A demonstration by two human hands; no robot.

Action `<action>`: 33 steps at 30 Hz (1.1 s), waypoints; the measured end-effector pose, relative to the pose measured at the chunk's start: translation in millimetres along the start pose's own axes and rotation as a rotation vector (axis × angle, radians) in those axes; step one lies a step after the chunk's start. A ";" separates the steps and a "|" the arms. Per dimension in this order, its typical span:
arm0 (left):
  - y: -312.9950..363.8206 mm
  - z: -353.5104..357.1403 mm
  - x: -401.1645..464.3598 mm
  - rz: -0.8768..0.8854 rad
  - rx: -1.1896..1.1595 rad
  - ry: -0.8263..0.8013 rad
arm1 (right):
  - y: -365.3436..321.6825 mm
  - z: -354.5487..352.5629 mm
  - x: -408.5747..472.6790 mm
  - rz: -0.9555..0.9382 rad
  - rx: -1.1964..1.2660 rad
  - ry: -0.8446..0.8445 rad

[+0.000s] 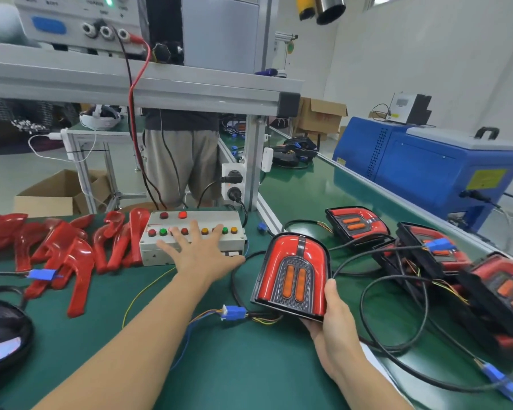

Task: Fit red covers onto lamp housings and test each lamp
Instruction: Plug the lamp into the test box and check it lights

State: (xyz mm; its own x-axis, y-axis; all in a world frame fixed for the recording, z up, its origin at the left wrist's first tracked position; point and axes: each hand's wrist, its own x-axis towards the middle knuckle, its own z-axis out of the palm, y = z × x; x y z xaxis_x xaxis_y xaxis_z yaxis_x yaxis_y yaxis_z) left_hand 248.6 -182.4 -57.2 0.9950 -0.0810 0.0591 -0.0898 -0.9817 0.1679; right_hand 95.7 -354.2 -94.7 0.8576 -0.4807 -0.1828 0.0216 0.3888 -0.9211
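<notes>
On the green tabletop (219,365), the left hand (200,254) reaches forward over a grey test box (190,241) whose top carries a row of red, green and amber push buttons. Its grip is spread: the fingers are straight and fanned, their tips lying on or just above the button row, and I cannot tell which button, if any, is being pressed. One red button in the box's back row glows brighter than the one beside it.

To the right, the right hand (335,324) holds an assembled lamp (292,275) by its lower right corner, tilted up off the tabletop so its face looks toward the camera. The grip pinches the lamp's edge, thumb on the front rim and the fingers hidden beneath. The lamp has its red cover fitted around a dark patterned centre with two orange bars. A black cable leaves the lamp's underside, and a blue connector (234,312) with thin coloured wires lies on the tabletop just left of it.

A heap of loose red covers (68,250) lies left of the test box, touching its side. More assembled lamps (357,221) with tangled black cables lie in a row to the right. A blue machine (433,164) stands beyond the tabletop's far right edge.
</notes>
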 end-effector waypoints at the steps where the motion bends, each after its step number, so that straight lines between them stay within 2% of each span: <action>1: 0.6 -1.1 1.0 0.001 0.006 -0.013 | -0.1 -0.1 -0.1 0.004 -0.002 -0.005; 7: 2.0 -5.0 4.6 0.014 0.032 -0.061 | -0.8 -0.7 0.9 0.016 -0.001 -0.019; 33: 3.7 -3.6 4.4 0.007 0.007 -0.056 | -0.4 0.3 -9.5 -0.030 -0.020 -0.085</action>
State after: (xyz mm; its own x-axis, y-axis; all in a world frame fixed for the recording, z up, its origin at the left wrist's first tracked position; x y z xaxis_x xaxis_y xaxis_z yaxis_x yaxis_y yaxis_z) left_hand 252.5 -185.8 -52.9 0.9952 -0.0973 0.0051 -0.0969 -0.9822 0.1606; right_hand 87.7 -349.5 -92.4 0.8973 -0.4230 -0.1264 0.0380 0.3592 -0.9325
